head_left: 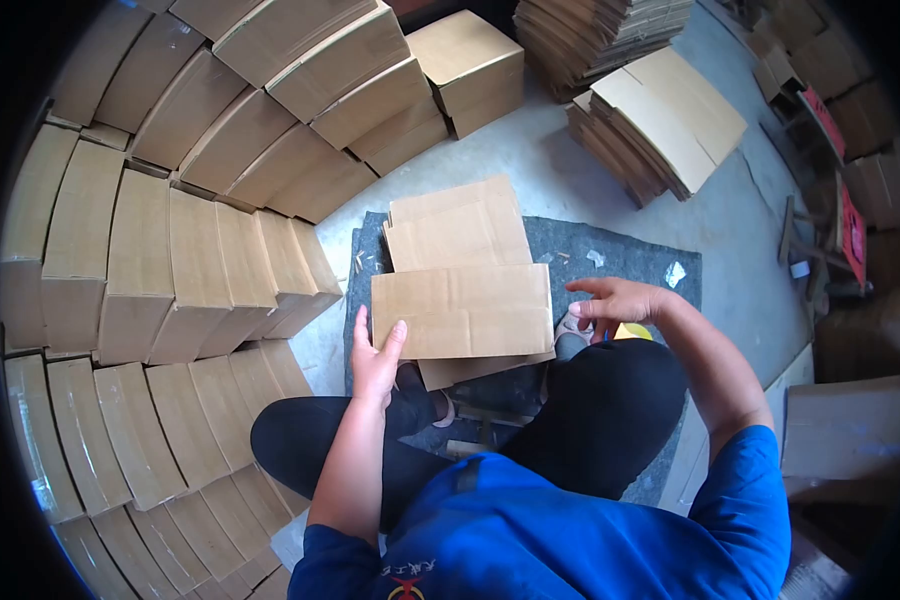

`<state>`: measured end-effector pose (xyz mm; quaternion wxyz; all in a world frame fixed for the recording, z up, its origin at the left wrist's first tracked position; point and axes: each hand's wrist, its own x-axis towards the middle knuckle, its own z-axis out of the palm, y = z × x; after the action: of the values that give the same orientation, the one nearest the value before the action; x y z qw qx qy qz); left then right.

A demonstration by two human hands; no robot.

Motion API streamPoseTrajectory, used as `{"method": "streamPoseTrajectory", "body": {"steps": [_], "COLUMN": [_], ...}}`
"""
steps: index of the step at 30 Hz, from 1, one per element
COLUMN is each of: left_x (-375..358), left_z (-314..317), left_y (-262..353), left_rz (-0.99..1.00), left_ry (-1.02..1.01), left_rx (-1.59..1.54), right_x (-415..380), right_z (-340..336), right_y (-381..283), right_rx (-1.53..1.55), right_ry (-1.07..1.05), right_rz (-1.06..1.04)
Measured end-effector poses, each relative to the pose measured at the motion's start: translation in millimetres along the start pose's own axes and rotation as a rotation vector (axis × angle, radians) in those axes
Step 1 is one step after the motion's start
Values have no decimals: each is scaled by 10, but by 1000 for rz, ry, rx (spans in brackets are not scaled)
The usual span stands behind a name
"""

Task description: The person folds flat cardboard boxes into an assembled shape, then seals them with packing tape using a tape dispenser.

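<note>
A brown cardboard box (462,312) lies in front of me, its broad side with a taped seam facing up. My left hand (374,362) grips its lower left corner, thumb on the top face and fingers along the left side. To the right of the box, my right hand (618,302) is in the air with fingers apart and nothing in them. Just below that hand, partly hidden by my knee, shows a yellow round object (632,331). Behind the box, more flat cardboard (455,225) spreads out, and a flap sticks out beneath the box's near edge.
A dark grey mat (650,265) with scraps on it lies under the work. Walls of stacked boxes (135,265) rise at the left. Flattened cartons (675,115) are piled at the back right, with a taller pile (595,40) behind. Red-topped stools (850,235) stand far right.
</note>
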<state>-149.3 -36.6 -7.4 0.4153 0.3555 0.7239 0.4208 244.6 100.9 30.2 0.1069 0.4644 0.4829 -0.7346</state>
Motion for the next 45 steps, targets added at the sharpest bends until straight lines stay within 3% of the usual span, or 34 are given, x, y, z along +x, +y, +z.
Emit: {"method": "streamPoseTrajectory", "body": {"steps": [1,2,4,6,7,9,10,11,13,14,17,20,21,23,25,28,30,32,33,35,37,39,40,43,45], "left_x": [8,28,-72,-246,-327,-528,-579,-686,-759,-739,-373,357,667,1150,1479,1926,2167,2374,2440,2500,2614,2521,2413,1964,1701], "left_z": [12,-41,53,171,248,438,492,599,827,897,881,868,903,960,1013,1161,1263,1343,1469,1604,1735,1813,1859,1879,1890], "left_y": [130,110,270,487,574,717,666,682,515,405,534,435,255,226,271,304,389,456,500,663,588,516,532,358,256], "left_rz": [-209,-413,-292,-121,9,253,362,356,140,139,409,426,408,155,105,-7,-62,-245,-331,-422,-516,-379,-367,-277,-250], "left_ry": [-95,-132,-203,-196,-182,-137,-137,-194,-455,-458,-157,101,146,248,265,147,139,-54,-32,-184,-172,-237,-178,-162,-123], "left_rx": [-280,-356,-423,-435,-440,-201,92,212,72,54,177,312,270,174,90,-200,-238,-268,-318,-410,-401,-473,-456,-447,-450], "right_x": [-20,-19,-6,45,-149,139,287,471,753,872,846,883,877,1014,1147,1305,1349,1380,1380,1403,1519,1637,1663,1687,1770], "right_z": [45,111,199,92,47,-247,-377,-498,-675,-741,-738,-605,-521,-483,-415,-499,-618,-728,-777,-843,-921,-967,-981,-1032,-1066], "right_y": [-123,-245,-489,-556,-795,-693,-662,-569,-370,-225,57,260,234,323,322,217,102,-12,-88,-201,-223,-226,-282,-429,-436], "right_rx": [-112,-224,-312,-268,-157,26,119,241,379,429,550,399,369,366,355,312,315,313,313,316,321,-121,-360,-717,-984], "right_ry": [-55,-108,-100,207,223,361,459,554,763,830,754,651,639,628,676,754,762,758,762,750,741,1017,1161,1245,1192], "right_rz": [1,3,-40,-234,-226,-453,-464,-461,-380,-364,-304,-257,-251,-268,-280,-326,-337,-338,-337,-333,-324,-464,-533,-461,-316]}}
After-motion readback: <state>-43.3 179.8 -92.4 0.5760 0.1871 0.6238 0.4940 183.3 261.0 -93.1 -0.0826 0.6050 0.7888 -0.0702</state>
